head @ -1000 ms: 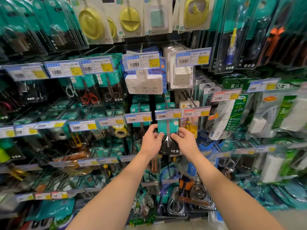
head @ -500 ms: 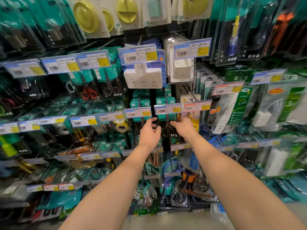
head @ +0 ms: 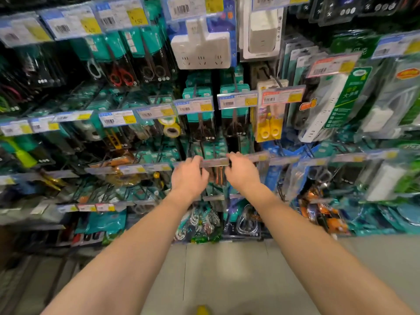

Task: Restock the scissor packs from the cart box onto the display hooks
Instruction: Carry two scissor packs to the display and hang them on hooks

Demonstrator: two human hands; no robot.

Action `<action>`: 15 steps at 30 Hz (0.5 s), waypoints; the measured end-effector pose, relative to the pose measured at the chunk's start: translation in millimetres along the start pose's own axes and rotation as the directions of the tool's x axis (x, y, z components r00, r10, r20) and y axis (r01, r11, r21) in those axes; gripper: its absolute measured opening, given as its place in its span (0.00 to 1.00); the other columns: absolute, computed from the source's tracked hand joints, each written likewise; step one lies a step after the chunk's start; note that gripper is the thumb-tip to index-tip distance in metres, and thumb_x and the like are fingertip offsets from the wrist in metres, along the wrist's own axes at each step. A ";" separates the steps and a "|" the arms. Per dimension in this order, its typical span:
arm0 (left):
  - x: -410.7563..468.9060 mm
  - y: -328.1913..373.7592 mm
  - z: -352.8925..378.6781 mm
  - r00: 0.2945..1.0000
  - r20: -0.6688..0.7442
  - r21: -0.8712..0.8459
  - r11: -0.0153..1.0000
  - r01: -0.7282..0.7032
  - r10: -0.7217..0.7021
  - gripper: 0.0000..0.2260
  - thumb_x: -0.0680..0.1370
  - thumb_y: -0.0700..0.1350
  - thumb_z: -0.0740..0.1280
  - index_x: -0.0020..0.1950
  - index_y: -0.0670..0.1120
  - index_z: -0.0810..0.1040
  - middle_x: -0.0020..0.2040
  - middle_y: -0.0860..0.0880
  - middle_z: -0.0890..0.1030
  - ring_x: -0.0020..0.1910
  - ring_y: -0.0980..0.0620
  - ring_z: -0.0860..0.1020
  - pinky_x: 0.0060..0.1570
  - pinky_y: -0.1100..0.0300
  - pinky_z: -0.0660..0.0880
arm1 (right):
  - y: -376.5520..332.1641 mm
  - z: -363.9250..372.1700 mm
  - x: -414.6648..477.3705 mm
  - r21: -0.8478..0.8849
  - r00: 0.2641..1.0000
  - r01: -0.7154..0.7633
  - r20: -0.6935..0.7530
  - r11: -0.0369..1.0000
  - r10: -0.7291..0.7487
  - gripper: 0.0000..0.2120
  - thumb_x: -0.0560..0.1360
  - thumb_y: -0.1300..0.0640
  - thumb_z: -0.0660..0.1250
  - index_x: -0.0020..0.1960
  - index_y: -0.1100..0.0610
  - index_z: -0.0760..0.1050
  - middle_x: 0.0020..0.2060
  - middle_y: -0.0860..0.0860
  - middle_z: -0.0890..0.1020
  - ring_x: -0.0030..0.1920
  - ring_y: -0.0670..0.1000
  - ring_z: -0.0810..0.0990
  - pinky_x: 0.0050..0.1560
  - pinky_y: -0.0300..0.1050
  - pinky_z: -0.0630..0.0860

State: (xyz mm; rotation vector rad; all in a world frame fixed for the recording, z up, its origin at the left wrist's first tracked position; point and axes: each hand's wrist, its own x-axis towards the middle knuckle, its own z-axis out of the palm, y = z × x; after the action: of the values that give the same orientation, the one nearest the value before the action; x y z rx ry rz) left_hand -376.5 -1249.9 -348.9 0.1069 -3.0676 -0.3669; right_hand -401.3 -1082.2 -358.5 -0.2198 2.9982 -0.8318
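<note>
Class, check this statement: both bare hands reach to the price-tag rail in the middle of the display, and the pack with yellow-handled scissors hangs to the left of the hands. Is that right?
Not quite. The head view shows the left hand and right hand at the price-tag rail, but the pack with yellow-handled scissors hangs above and to the right of them, not the left.

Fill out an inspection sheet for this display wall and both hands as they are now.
Surface: pegboard display wall, packed with hanging goods.
Job's things: scissor packs hang on hooks above the hands; cart box not seen.
Clutter: white power adapters, tape rolls, carabiners.
Grippers: left hand and right hand at a price-tag rail; grip unclear.
Cables: nothing seen.
Surroundings: pale floor.
</note>
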 end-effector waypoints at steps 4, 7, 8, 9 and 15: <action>-42.4 -50.8 -0.7 0.999 0.034 0.159 0.987 -0.004 -0.001 0.19 0.81 0.54 0.59 0.71 0.50 0.73 0.61 0.45 0.81 0.59 0.41 0.78 0.57 0.48 0.75 | -34.7 36.9 -27.0 -0.113 0.990 0.123 0.089 0.986 -0.114 0.20 0.78 0.57 0.62 0.69 0.57 0.73 0.66 0.56 0.77 0.66 0.58 0.75 0.63 0.52 0.75; -76.0 -104.5 -7.2 0.998 0.035 0.190 0.981 0.046 -0.053 0.20 0.80 0.54 0.59 0.71 0.50 0.74 0.62 0.46 0.81 0.60 0.42 0.79 0.58 0.48 0.75 | -77.5 70.5 -46.6 -0.171 0.969 0.176 0.204 0.969 -0.140 0.22 0.80 0.56 0.61 0.74 0.58 0.69 0.72 0.54 0.72 0.74 0.56 0.67 0.73 0.52 0.67; -88.3 -125.2 -11.7 0.996 0.035 0.194 0.978 0.072 -0.080 0.20 0.80 0.54 0.60 0.69 0.49 0.74 0.61 0.46 0.81 0.59 0.42 0.79 0.58 0.48 0.74 | -95.4 83.1 -54.5 -0.174 0.964 0.186 0.225 0.967 -0.145 0.21 0.80 0.56 0.61 0.72 0.58 0.70 0.71 0.55 0.73 0.73 0.57 0.70 0.71 0.53 0.69; -101.3 -147.5 -16.7 0.994 0.030 0.199 0.975 0.098 -0.106 0.18 0.79 0.54 0.60 0.66 0.49 0.75 0.60 0.45 0.81 0.59 0.41 0.79 0.57 0.48 0.73 | -114.4 98.3 -62.5 -0.167 0.958 0.192 0.246 0.967 -0.148 0.20 0.79 0.56 0.61 0.70 0.57 0.72 0.68 0.55 0.76 0.69 0.57 0.73 0.67 0.53 0.73; -224.2 -318.7 -56.2 0.975 -0.089 0.145 0.965 0.217 -0.206 0.16 0.76 0.53 0.62 0.60 0.49 0.79 0.55 0.46 0.84 0.56 0.41 0.81 0.54 0.49 0.75 | -277.6 197.4 -139.9 -0.127 0.894 0.339 0.350 0.932 -0.278 0.16 0.78 0.56 0.61 0.63 0.55 0.78 0.60 0.58 0.81 0.60 0.60 0.79 0.55 0.51 0.77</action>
State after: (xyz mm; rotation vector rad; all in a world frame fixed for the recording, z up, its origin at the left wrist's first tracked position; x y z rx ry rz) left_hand -129.9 -1555.3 -379.2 0.4466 -3.0139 -0.1295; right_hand -215.2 -1398.7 -387.3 -0.7786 2.7534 -0.4657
